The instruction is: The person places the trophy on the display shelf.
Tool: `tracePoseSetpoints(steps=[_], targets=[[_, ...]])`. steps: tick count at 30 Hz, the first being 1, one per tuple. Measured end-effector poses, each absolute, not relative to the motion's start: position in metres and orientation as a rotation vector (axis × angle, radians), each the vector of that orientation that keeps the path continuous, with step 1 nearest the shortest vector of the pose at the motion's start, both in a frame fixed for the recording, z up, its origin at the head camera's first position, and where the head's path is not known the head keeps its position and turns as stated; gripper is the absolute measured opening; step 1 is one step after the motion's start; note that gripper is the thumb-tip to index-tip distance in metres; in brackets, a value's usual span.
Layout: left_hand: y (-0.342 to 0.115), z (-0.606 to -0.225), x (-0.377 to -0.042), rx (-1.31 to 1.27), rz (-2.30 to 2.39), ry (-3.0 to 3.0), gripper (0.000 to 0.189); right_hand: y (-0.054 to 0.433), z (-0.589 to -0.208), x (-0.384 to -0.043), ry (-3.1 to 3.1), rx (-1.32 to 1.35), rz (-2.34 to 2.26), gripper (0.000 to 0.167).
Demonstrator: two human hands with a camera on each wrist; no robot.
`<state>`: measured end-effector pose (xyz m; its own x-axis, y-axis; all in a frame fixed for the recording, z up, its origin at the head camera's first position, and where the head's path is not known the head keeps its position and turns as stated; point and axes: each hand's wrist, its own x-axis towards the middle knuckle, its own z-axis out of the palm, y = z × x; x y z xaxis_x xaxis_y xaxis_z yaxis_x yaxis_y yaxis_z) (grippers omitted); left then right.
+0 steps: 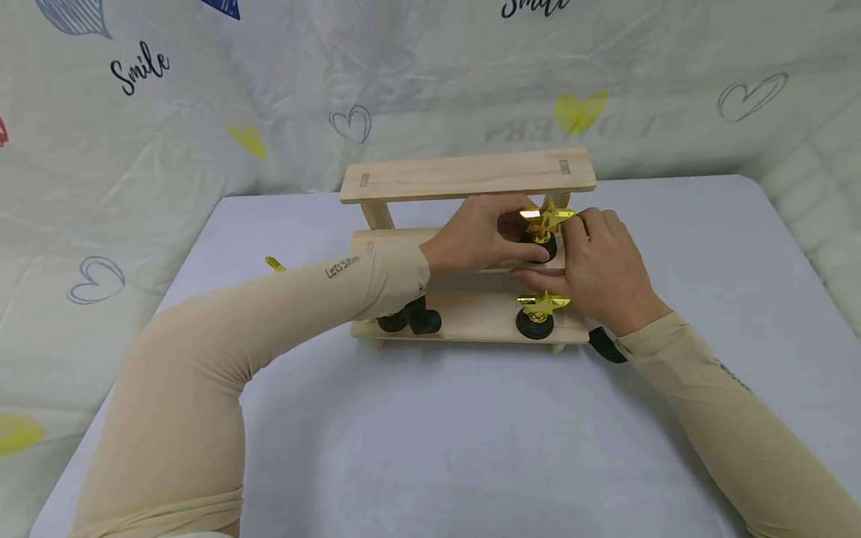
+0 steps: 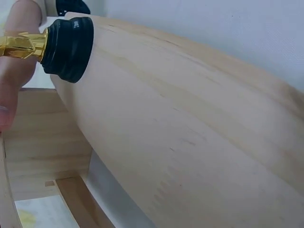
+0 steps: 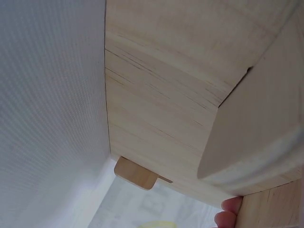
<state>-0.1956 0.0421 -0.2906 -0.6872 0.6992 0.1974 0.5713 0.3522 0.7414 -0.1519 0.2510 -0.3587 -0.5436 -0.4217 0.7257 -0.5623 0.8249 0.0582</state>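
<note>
A gold star trophy (image 1: pixel 546 219) with a round black base stands at the right end of the wooden rack's middle shelf. My left hand (image 1: pixel 477 233) holds it, thumb along the base and fingers behind it. With my right hand (image 1: pixel 602 269) I grip the right end of the wooden rack (image 1: pixel 464 175), thumb in front at the middle shelf. In the right wrist view, fingertips (image 3: pixel 227 216) lie at the edge of its boards. A second star trophy (image 1: pixel 538 314) stands below on the bottom shelf; its black base (image 2: pixel 70 50) shows in the left wrist view.
Another black base (image 1: pixel 392 321) is on the bottom shelf's left, partly behind my left wrist and its camera (image 1: pixel 425 317). A small gold piece (image 1: pixel 274 263) pokes out behind the left forearm. The rack stands on a white-covered table (image 1: pixel 430 441) before a printed cloth (image 1: pixel 430 75).
</note>
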Motion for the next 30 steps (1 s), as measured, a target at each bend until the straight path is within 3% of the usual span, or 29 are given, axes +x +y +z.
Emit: tracePoseSetpoints(steps=[18, 30], targets=[[0.041, -0.287, -0.193, 1.128, 1.251, 2.41, 0.035, 0.248, -0.361, -0.152, -2.212, 0.697, 0.266, 0.098], [0.027, -0.277, -0.188, 0.995, 1.217, 2.46, 0.048, 0.247, -0.358, -0.149, -2.232, 0.699, 0.256, 0.096]])
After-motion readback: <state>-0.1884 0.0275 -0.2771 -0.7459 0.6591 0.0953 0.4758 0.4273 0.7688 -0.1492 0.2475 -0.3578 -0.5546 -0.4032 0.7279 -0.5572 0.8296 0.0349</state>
